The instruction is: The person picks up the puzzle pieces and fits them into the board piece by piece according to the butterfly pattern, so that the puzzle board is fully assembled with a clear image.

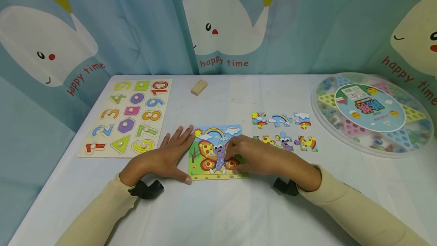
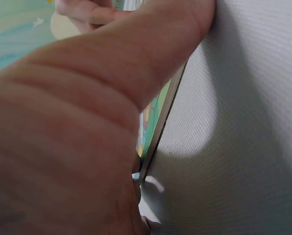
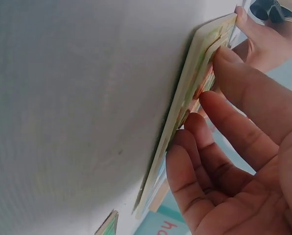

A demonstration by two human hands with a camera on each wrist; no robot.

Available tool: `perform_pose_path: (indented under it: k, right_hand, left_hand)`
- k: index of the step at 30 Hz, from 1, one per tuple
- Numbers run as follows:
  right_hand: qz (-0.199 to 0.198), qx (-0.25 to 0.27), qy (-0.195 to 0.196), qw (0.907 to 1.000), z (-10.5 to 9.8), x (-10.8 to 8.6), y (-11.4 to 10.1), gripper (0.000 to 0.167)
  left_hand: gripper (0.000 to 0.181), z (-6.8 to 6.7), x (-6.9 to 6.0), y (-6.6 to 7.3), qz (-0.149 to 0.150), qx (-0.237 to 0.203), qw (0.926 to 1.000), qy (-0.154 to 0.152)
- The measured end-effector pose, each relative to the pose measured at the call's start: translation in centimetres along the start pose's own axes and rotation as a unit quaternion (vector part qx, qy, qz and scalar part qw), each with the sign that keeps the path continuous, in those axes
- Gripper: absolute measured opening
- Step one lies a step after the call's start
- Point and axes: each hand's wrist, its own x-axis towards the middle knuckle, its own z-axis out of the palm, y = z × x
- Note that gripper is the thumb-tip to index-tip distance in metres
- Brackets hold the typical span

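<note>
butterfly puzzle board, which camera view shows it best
The head view: it shows the butterfly puzzle board from above, with the right hand covering part. The left wrist view shows only a sliver past the left hand; the right wrist view shows it nearly edge-on, partly behind the right hand.

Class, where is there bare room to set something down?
Free tabletop: the far stretch between wooden block and round case; the near strip between the sleeves. Crowded: around the butterfly puzzle, with left hand, right hand and loose pieces.
</note>
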Motion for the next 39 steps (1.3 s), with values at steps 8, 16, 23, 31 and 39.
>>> perform_pose_path:
  k: [8,16,23,31,39]
  right_hand:
    - [0.013,-0.003,0.000,0.9999,0.2,0.0,-0.2,0.032]
    - [0.015,-0.004,0.013,0.9998,0.3,0.1,-0.3,0.034]
    - [-0.002,-0.003,0.023,0.9997,0.4,0.2,-0.2,0.024]
    - [0.009,0.050,0.010,0.9987,0.0,0.3,0.3,0.022]
    - [0.000,0.139,0.019,0.9902,-0.7,-0.1,1.2,0.018]
  left_hand:
    - [0.126,0.0,0.0,-0.1,0.000,-0.002,1.0000,0.000]
    - [0.126,0.1,0.0,-0.3,0.002,0.000,1.0000,0.001]
    - [0.126,0.1,0.0,-0.2,0.001,0.002,1.0000,-0.002]
    - [0.126,0.0,0.1,-0.2,0.001,0.000,1.0000,0.000]
    - [0.125,0.2,0.1,-0.2,-0.002,0.005,1.0000,-0.003]
